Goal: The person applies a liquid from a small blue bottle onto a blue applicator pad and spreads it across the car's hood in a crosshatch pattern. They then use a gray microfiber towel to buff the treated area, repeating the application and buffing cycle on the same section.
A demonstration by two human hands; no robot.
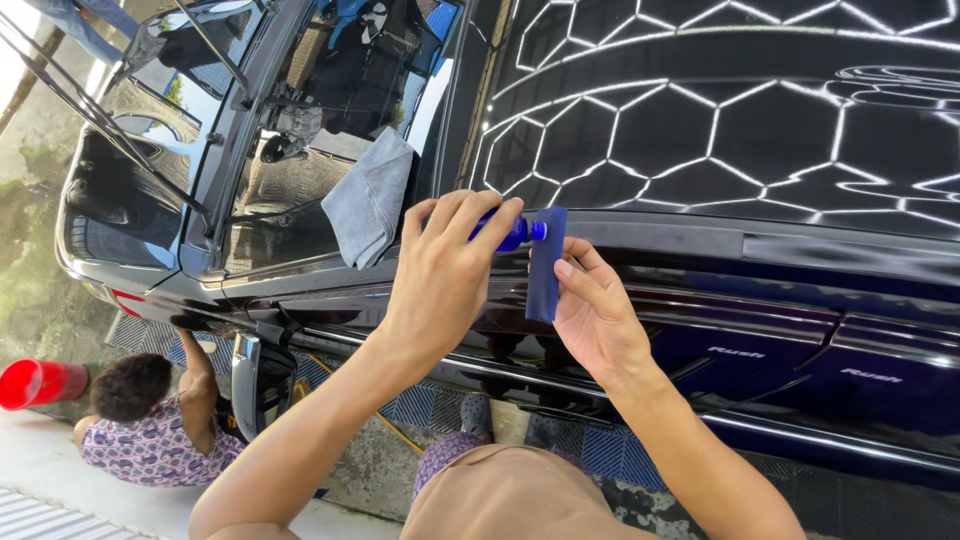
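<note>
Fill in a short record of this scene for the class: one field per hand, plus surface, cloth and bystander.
left hand: tips a small blue bottle, its nozzle against the pad
right hand: holds a dark blue applicator pad upright
surface: glossy dark car roof mirroring hexagonal lights
cloth: grey cloth on the windscreen edge
bystander: person crouching near a red bucket

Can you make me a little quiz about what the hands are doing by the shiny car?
1. What does the left hand hold?
A) a small blue bottle
B) a red bucket
C) a grey cloth

2. True or false: the right hand holds a dark blue pad against the bottle's tip.

3. Fill in: a grey ____ lies draped on the car, near the windscreen.

Key: 1 A; 2 true; 3 cloth.
</note>
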